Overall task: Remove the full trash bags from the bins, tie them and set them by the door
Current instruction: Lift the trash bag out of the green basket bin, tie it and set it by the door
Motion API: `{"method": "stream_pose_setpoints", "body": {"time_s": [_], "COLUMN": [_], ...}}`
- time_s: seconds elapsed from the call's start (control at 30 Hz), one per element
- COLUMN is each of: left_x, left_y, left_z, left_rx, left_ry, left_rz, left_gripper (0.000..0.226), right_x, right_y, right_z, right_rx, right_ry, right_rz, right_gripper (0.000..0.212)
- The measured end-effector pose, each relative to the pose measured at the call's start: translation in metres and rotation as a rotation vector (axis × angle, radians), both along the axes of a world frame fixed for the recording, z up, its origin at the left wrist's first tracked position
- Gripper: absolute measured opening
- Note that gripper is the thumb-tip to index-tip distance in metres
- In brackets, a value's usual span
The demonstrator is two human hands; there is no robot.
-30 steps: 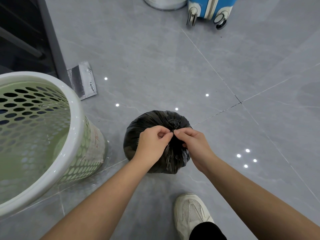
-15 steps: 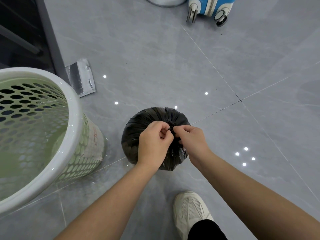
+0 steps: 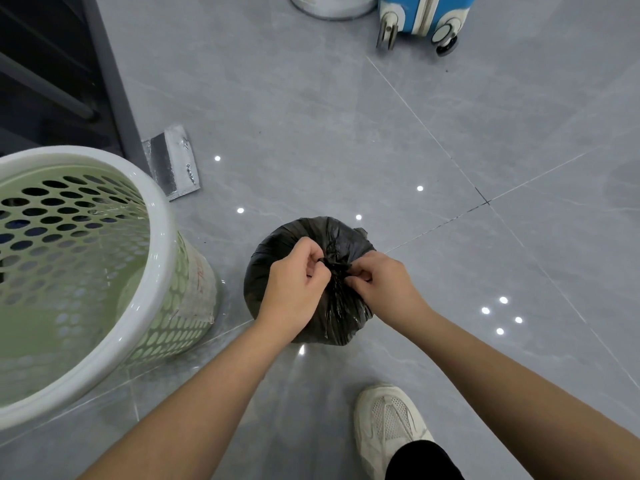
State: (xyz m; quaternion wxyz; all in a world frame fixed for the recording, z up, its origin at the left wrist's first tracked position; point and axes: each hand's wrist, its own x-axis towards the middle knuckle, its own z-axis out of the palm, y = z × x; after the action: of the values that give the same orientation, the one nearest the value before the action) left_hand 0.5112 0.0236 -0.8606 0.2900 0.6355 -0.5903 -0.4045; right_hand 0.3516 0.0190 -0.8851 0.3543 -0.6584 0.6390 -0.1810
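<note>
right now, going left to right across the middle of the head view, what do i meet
green perforated bin → left hand → gathered neck of the black trash bag → right hand

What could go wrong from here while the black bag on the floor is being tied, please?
1. The left hand and right hand both pinch the bunched neck of the black trash bag. A hard pull might tear the thin, taut plastic.
2. The gathered ends look short, so the knot may slip loose when the bag is lifted.
3. The green bin stands close beside the left forearm and could get knocked.
</note>
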Motion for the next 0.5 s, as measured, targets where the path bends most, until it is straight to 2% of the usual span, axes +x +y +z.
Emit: {"method": "stream_pose_setpoints", "body": {"time_s": [0.13,0.2,0.27,0.33,0.4,0.5], "left_x": [0.007,0.015,0.020,0.018,0.014,0.011], "left_y": [0.004,0.004,0.004,0.006,0.007,0.005], "left_z": [-0.007,-0.014,-0.023,-0.028,-0.030,-0.027], "left_rx": [0.015,-0.060,-0.132,-0.188,-0.257,-0.329], "left_ry": [-0.071,-0.279,-0.550,-0.684,-0.712,-0.691], "left_rz": [-0.135,-0.231,-0.300,-0.336,-0.336,-0.324], "left_gripper": [0.005,0.018,0.029,0.021,0.008,0.005], "right_x": [-0.003,-0.009,-0.014,-0.014,-0.014,-0.021], "right_y": [-0.001,0.000,-0.001,-0.002,-0.002,0.000], "right_z": [-0.003,-0.004,-0.007,-0.008,-0.009,-0.010], "right_rx": [-0.007,-0.040,-0.102,-0.137,-0.152,-0.187], "right_ry": [0.091,0.153,0.235,0.320,0.357,0.295], "right_rz": [0.083,0.124,0.187,0.259,0.292,0.236], "right_gripper": [0.003,0.004,0.015,0.013,0.008,0.015]}}
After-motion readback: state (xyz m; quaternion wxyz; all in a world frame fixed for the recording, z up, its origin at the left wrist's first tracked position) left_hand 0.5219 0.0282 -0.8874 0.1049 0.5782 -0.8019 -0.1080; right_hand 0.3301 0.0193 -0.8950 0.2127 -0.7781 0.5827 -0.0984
